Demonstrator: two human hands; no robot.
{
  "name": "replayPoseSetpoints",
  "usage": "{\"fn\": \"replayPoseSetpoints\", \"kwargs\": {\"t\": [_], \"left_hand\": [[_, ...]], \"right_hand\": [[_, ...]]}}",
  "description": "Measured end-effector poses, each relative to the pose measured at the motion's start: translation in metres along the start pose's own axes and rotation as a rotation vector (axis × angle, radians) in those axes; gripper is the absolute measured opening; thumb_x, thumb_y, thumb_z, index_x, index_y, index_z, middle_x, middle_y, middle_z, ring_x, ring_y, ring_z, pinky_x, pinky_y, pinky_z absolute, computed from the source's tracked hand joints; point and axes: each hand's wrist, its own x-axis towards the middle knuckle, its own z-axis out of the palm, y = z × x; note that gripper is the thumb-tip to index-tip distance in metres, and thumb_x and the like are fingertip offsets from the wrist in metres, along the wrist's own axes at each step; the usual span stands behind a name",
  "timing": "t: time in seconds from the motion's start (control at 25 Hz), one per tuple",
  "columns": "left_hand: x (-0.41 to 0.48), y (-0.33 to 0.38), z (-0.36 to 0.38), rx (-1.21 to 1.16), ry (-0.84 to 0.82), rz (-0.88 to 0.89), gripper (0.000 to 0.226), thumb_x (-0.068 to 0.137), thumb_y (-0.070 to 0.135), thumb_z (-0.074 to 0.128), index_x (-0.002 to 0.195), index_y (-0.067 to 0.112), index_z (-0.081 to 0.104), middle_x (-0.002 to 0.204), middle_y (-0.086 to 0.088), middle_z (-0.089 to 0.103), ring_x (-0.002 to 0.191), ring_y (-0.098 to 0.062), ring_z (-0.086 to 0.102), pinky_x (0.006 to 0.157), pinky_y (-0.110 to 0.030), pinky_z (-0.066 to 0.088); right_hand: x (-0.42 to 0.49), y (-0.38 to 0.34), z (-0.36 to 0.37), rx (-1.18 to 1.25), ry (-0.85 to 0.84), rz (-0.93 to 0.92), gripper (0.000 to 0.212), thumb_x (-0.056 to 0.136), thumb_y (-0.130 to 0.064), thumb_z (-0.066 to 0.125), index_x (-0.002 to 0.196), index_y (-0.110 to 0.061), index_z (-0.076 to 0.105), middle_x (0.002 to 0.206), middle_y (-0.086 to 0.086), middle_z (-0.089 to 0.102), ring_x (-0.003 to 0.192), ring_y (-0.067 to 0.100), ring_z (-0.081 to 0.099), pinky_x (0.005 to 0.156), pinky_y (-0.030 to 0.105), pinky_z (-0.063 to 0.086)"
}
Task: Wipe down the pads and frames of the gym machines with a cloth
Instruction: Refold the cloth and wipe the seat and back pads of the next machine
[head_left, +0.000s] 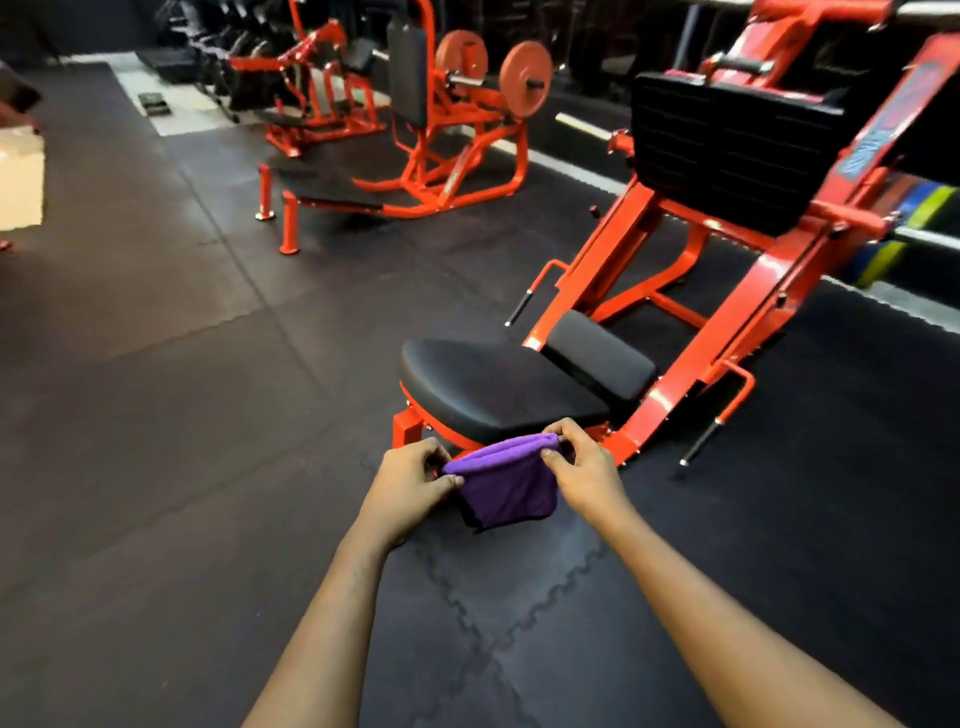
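Note:
A folded purple cloth (506, 486) hangs in the air between my two hands, just in front of the nearest machine. My left hand (410, 486) pinches its left upper edge and my right hand (584, 470) pinches its right upper edge. Right behind the cloth lies the machine's black seat pad (493, 387), with a smaller black pad (600, 356) beyond it. The red frame (691, 332) rises to the right toward a large black foot plate (727, 150).
A second red machine (441, 145) with round weight plates (524, 78) stands farther back, with a low black platform (332, 189) in front of it. More red equipment (301, 88) lies beyond. Black rubber floor mats (182, 415) cover the ground. Coloured plates (914, 223) sit at the right.

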Motion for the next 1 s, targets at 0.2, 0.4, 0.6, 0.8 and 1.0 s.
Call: {"fn": "replayPoseSetpoints", "kwargs": {"t": [0.2, 0.4, 0.6, 0.8, 1.0], "left_hand": [[0.115, -0.013, 0.062, 0.066, 0.086, -0.179, 0.018, 0.074, 0.017, 0.081, 0.078, 0.019, 0.064, 0.065, 0.008, 0.062, 0.060, -0.003, 0.054, 0.061, -0.021, 0.042], [0.204, -0.044, 0.137, 0.040, 0.220, -0.439, 0.015, 0.076, 0.016, 0.079, 0.080, 0.018, 0.064, 0.070, 0.006, 0.065, 0.063, -0.005, 0.055, 0.064, -0.025, 0.044], [0.264, -0.073, 0.183, 0.025, 0.317, -0.726, 0.017, 0.077, 0.013, 0.076, 0.076, 0.020, 0.061, 0.070, 0.006, 0.065, 0.069, -0.011, 0.059, 0.067, -0.030, 0.047], [0.322, -0.124, 0.188, 0.089, 0.639, -0.833, 0.021, 0.081, -0.001, 0.064, 0.078, 0.017, 0.054, 0.079, 0.000, 0.058, 0.075, -0.023, 0.055, 0.070, -0.034, 0.041], [0.364, -0.133, 0.264, 0.263, 0.913, -0.896, 0.025, 0.094, 0.021, 0.055, 0.118, 0.015, 0.057, 0.124, -0.010, 0.056, 0.108, -0.032, 0.055, 0.088, -0.042, 0.045]], "right_hand": [[0.154, 0.071, 0.000, -0.039, -0.179, -0.002, 0.026, 0.088, -0.006, 0.066, 0.085, -0.030, 0.058, 0.078, -0.009, 0.067, 0.076, 0.007, 0.060, 0.067, 0.012, 0.041], [0.288, 0.153, 0.024, -0.034, -0.394, -0.015, 0.018, 0.084, -0.007, 0.063, 0.082, -0.024, 0.058, 0.069, -0.007, 0.062, 0.065, 0.012, 0.054, 0.063, 0.028, 0.042], [0.379, 0.194, 0.060, -0.063, -0.566, -0.062, 0.016, 0.084, -0.010, 0.060, 0.081, -0.025, 0.056, 0.068, -0.007, 0.060, 0.063, 0.012, 0.053, 0.062, 0.034, 0.046], [0.436, 0.210, 0.132, 0.026, -0.687, -0.098, 0.015, 0.090, -0.013, 0.064, 0.088, -0.028, 0.063, 0.074, -0.006, 0.069, 0.067, 0.017, 0.069, 0.067, 0.037, 0.057], [0.471, 0.233, 0.190, 0.181, -0.850, -0.052, 0.025, 0.096, 0.000, 0.058, 0.109, -0.019, 0.070, 0.094, -0.009, 0.075, 0.076, 0.007, 0.073, 0.076, 0.027, 0.059]]}}
